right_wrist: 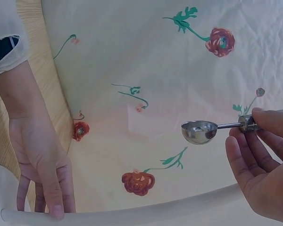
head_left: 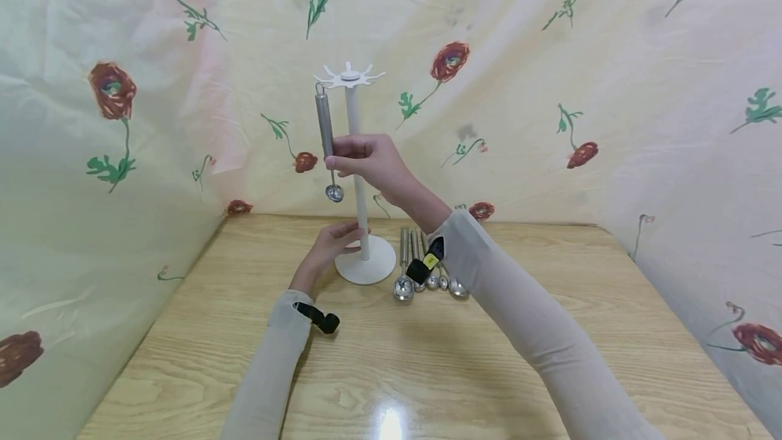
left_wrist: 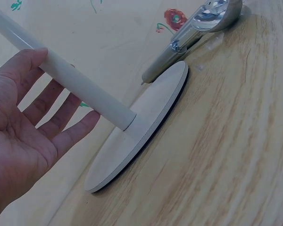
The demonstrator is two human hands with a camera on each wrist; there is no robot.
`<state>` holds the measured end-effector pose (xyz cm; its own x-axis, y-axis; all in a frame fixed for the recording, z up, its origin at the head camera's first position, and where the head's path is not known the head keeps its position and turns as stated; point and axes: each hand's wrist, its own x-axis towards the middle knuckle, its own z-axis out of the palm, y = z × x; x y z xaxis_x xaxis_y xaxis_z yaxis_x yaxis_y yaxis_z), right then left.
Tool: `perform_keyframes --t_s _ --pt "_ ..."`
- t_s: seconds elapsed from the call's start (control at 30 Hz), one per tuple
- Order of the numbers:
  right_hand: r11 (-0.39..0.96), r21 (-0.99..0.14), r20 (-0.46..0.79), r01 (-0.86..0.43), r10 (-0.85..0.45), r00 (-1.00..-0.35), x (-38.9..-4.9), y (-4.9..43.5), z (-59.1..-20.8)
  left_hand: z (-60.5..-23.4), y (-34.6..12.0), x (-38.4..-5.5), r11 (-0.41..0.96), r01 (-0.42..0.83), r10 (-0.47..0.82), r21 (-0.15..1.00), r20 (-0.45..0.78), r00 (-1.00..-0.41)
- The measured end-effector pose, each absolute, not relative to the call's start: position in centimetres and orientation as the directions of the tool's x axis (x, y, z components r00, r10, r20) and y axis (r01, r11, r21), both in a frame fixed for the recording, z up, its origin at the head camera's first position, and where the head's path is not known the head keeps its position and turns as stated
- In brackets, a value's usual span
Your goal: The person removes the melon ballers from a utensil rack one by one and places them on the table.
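My right hand (head_left: pixel 369 158) pinches the lower handle of a steel melon baller (head_left: pixel 324 121) with a small round bowl. It hangs nearly upright, bowl down, and the wire loop at its top overlaps a left prong of the white stand's hook ring (head_left: pixel 350 77) in the head view. In the right wrist view the bowl (right_wrist: pixel 199 132) faces sideways beyond the fingertips. My left hand (head_left: pixel 330 246) holds the stand's pole (left_wrist: pixel 80 84) low down, thumb on one side and fingers behind it. The stand's round base (left_wrist: pixel 146 122) rests on the table.
Several steel spoons and scoops (head_left: pixel 403 287) lie side by side on the wooden table (head_left: pixel 379 345), right of the base. My right forearm partly covers them. Flower-printed cloth (head_left: pixel 519 87) hangs behind and at both sides.
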<state>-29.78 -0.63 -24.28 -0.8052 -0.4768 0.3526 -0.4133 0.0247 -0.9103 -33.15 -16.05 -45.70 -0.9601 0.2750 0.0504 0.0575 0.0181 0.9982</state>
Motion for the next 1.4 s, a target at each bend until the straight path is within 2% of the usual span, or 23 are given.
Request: perform_keyframes --t_s 0.3,0.63,1.0,1.4 --pt "0.088 -0.908 0.322 -0.409 -0.477 -0.818 -30.0 1.4 -26.2 -45.9 -16.2 -33.4 0.031 0.046 0.274 0.998 0.036 -0.961" --pt "0.18 -0.906 0.268 -0.383 -0.456 -0.848 -30.8 6.3 -29.5 -45.8 -16.1 -33.6 0.012 0.058 0.285 0.998 0.052 -0.957" --pt "0.237 -0.931 0.184 -0.278 -0.355 -0.917 -31.0 12.6 -32.6 -45.9 -16.0 -33.6 -0.032 0.062 0.276 0.998 0.069 -0.959" --pt "0.317 -0.931 0.11 -0.183 -0.236 -0.966 -30.6 20.1 -36.3 -45.7 -16.0 -33.4 -0.017 0.046 0.269 0.999 0.048 -0.962"
